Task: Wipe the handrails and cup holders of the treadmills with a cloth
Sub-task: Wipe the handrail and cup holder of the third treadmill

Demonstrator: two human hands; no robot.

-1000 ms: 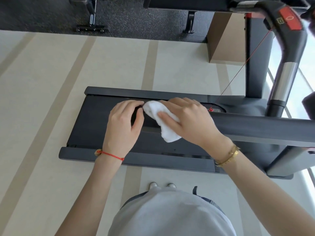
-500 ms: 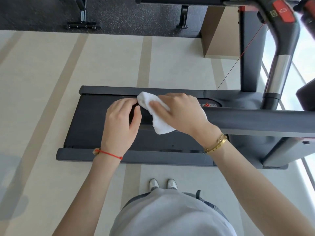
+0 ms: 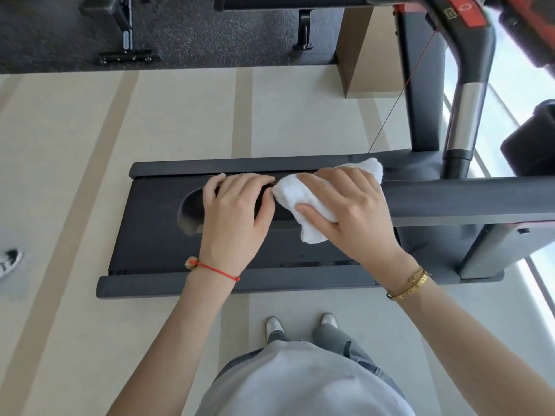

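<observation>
Head view, looking down past a grey shirt [image 3: 300, 382] and two shoes [image 3: 300, 324] onto a treadmill.

- Handrail [image 3: 468, 199]: dark grey padded bar, running from the right edge toward the middle, above the black treadmill belt [image 3: 150, 235].
- Cloth [image 3: 297, 196]: white, bunched, wrapped over the handrail's near end; one corner shows beyond the knuckles, another hangs below the palm.
- Right hand [image 3: 345, 205]: fingers and thumb curled over the cloth, gripping it against the handrail; gold bracelet [image 3: 410, 285] at the wrist.
- Left hand [image 3: 237, 214]: fingers curled over the rail's end just beside the cloth, fingertips near its edge; red string bracelet [image 3: 216, 270] at the wrist.
- Upright post [image 3: 462, 115]: chrome and black, at far right, with a red panel [image 3: 465, 10] on top.
- Floor [image 3: 75, 145]: pale, with beige stripes.
- Another person's shoe [image 3: 9, 262] at the left edge.
</observation>
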